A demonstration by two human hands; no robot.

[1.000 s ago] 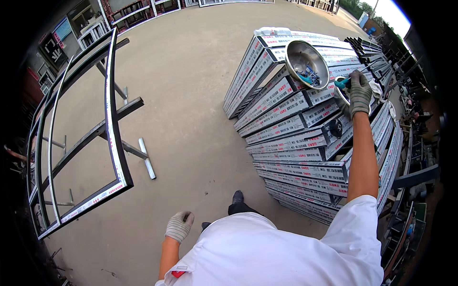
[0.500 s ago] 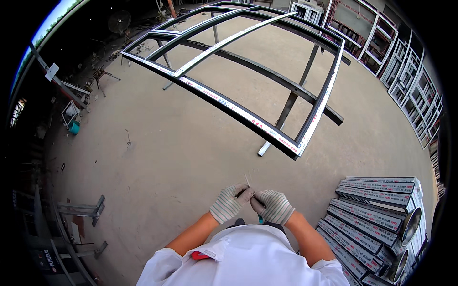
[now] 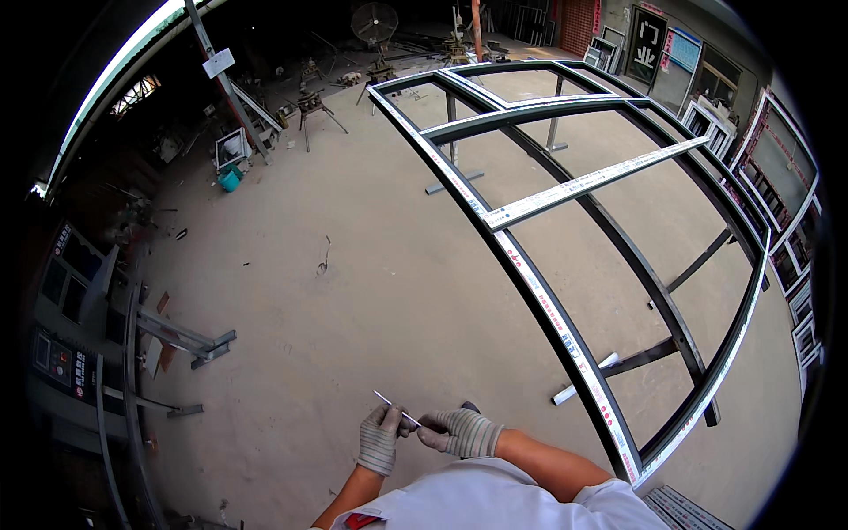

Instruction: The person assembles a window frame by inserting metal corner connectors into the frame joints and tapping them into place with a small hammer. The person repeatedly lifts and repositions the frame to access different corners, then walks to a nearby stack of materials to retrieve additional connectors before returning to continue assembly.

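Both my hands wear striped, greyish work gloves and meet in front of my body. My left hand [image 3: 381, 440] pinches a thin pale rod [image 3: 385, 400] between thumb and fingers. The rod slants, its free end pointing up and to the left. At its lower end, the closed fingertips of my right hand [image 3: 465, 433] grip it; the exact tip there is hidden by the glove. To the right of my hands, a large dark window-like frame [image 3: 545, 305] with printed film lies raised on metal supports. One pale crossbar [image 3: 583, 185] runs across it.
On the left stand a control cabinet [image 3: 55, 360] and a metal bracket [image 3: 190, 340]. A teal bucket [image 3: 230, 179] and a post [image 3: 231, 97] are farther back, near a large fan [image 3: 374, 24]. More frames [image 3: 777, 163] lean along the right wall.
My view has turned left, so the large frame appears closer on the right and the stacked profiles have mostly left view. The rod has tilted farther left between my hands.
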